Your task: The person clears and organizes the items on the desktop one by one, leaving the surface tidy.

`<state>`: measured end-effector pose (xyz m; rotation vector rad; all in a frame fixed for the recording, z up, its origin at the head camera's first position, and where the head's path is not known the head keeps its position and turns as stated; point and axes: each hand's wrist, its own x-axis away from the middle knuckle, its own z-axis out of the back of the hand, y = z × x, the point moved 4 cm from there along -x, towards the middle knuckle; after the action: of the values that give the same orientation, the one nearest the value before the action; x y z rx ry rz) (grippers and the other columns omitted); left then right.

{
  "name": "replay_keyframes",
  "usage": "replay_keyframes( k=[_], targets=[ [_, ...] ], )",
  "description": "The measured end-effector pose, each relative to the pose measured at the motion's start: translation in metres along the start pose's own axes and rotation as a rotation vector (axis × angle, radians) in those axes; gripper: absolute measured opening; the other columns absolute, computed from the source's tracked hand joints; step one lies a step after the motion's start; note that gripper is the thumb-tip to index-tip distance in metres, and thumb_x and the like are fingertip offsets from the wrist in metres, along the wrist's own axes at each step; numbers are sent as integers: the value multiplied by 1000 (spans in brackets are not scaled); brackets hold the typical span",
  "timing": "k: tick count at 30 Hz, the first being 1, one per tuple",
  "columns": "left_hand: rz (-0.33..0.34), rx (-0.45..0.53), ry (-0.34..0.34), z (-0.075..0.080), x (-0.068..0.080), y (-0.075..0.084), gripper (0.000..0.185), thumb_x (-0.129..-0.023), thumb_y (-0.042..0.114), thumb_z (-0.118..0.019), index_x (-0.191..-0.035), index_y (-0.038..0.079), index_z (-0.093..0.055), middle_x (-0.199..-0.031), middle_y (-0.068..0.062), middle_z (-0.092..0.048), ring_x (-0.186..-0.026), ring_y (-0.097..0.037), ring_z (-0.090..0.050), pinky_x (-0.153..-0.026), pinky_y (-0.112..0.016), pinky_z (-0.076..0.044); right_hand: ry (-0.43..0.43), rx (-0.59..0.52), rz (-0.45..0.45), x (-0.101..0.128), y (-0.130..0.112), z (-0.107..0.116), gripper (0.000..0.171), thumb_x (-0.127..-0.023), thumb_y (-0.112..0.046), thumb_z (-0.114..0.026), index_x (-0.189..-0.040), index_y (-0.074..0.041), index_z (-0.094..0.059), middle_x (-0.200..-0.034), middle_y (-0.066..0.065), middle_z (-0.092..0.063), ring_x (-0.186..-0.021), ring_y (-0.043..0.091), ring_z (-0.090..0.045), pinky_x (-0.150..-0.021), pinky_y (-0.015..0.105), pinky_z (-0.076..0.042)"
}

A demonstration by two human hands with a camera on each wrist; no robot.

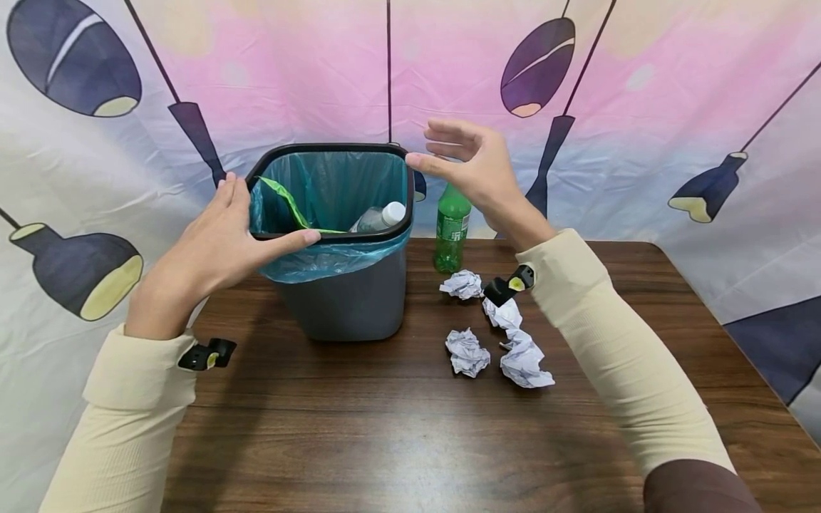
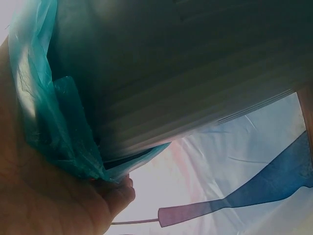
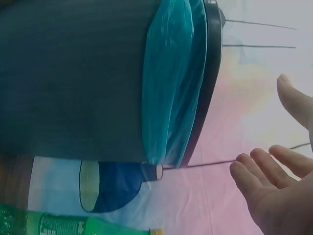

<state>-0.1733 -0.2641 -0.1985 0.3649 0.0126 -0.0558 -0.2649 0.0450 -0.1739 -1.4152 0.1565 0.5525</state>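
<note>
One grey plastic bin (image 1: pixel 349 306), teal-lined, stands on the brown wooden table (image 1: pixel 398 442); the left hand (image 1: pixel 221 246) touches its black rim (image 1: pixel 333 147), thumb and fingers apart, while the right hand (image 1: pixel 473 162) hangs beside it, fingers spread. To its right are four crumpled white paper balls (image 1: pixel 468 353) and one green plastic bottle (image 1: pixel 452 236), partly hidden; inside, one white-capped clear bottle (image 1: pixel 381 216).

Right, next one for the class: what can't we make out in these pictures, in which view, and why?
- Inside floor of the bin: head view, hidden by its near rim.
- Lower part of the white-capped bottle: head view, behind that rim.
- Top of the green bottle: head view, behind the right hand.
- Small print on its label: head view, too small.
- Part of the right hand: right wrist view, cut off by the right edge.
</note>
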Motion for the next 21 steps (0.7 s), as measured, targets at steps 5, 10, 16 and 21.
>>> replay_keyframes(
  k=[5, 10, 16, 21],
  targets=[
    [2, 2, 1, 0, -1, -1, 127, -86, 79, -53, -156, 0, 18, -163, -19, 24, -151, -38, 17, -116, -68, -4, 33, 11, -28, 0, 7, 10, 61, -82, -19, -85, -138, -9, -63, -136, 6, -64, -124, 17, -62, -104, 36, -50],
    [3, -2, 0, 0, -1, -1, 128, -85, 80, -53, -156, 1, 18, -163, -19, 24, -152, -38, 17, -117, -68, -4, 69, 36, -59, -1, 19, 20, 65, -82, -20, -85, -141, -9, -60, -139, 7, -61, -126, 19, -60, -106, 37, -48],
    [2, -9, -3, 0, -1, -1, 127, -85, 81, -52, -157, 1, 17, -164, -18, 24, -152, -36, 17, -117, -67, -4, 104, 65, -115, -2, 35, 29, 71, -81, -25, -87, -143, -11, -57, -142, 8, -59, -129, 19, -57, -107, 39, -47],
    [-5, -7, 4, 0, -1, -1, 126, -86, 80, -53, -157, 1, 15, -164, -18, 23, -152, -36, 17, -117, -66, -3, 141, 90, -173, -3, 50, 38, 76, -81, -28, -88, -146, -10, -55, -146, 10, -56, -133, 21, -55, -108, 40, -46]
  ],
)
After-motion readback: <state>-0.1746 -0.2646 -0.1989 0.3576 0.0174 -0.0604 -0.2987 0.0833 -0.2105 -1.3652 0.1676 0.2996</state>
